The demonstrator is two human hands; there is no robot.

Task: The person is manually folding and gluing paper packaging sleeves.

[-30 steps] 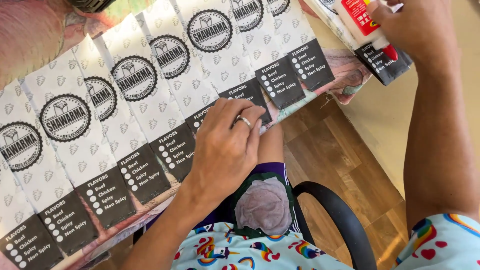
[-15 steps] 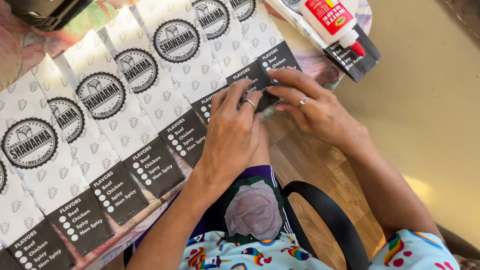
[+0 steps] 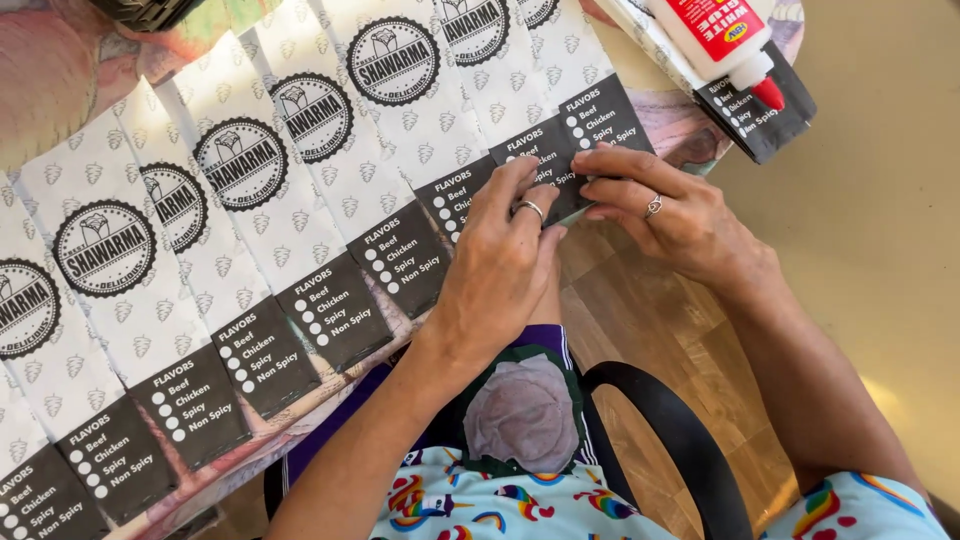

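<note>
Several white paper bags (image 3: 300, 190) with round black emblems and black bottom panels lie overlapped in a diagonal row on the table. My left hand (image 3: 500, 265), a ring on one finger, presses its fingertips on the black bottom panel of one bag (image 3: 545, 165) near the table's edge. My right hand (image 3: 670, 215), also ringed, pinches the same panel from the right side. A white glue bottle (image 3: 715, 35) with a red tip lies on another bag at the top right, apart from both hands.
The table edge (image 3: 330, 395) runs diagonally under the bags, with a patterned cloth (image 3: 40, 90) at the top left. A black chair armrest (image 3: 670, 440) curves beside my lap. Wooden floor (image 3: 640, 330) and a pale floor (image 3: 880, 220) lie below.
My right hand came down from the glue bottle at the top right and joined my left hand on the bag's black panel. The glue bottle now lies on the table.
</note>
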